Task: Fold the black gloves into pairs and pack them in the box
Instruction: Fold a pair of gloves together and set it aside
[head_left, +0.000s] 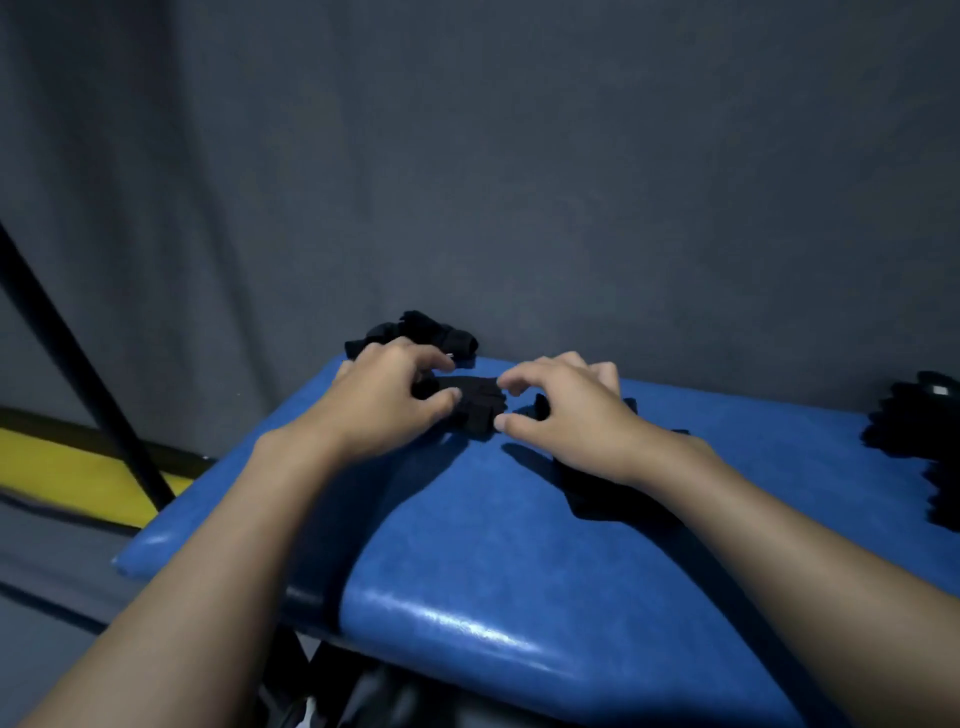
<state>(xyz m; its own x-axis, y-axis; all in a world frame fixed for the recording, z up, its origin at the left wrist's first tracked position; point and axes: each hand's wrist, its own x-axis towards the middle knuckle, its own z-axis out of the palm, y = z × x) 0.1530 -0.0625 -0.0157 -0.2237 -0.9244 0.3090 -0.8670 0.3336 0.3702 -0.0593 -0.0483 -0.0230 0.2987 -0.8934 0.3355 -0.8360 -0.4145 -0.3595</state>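
glove (470, 402) is lying sideways along the bench's (467, 545) far edge | your left hand (384, 395) is pinching it | your right hand (566, 410) is curling at its other end, grip unclear

The left hand (387, 395) covers the near-left end of the folded black knit glove (470, 402), so its full outline is hidden. The right hand (566, 415) lies over a second black fabric glove (541, 405), and only scraps show past the palm; whether its fingers grip anything cannot be told. The loose heap of black gloves (415, 330) is partly hidden behind the left knuckles. The stack of black gloves (909, 431) is cut by the right edge, as is the blue padded vinyl surface (519, 545). The yellow strip (67, 467) is blurred.
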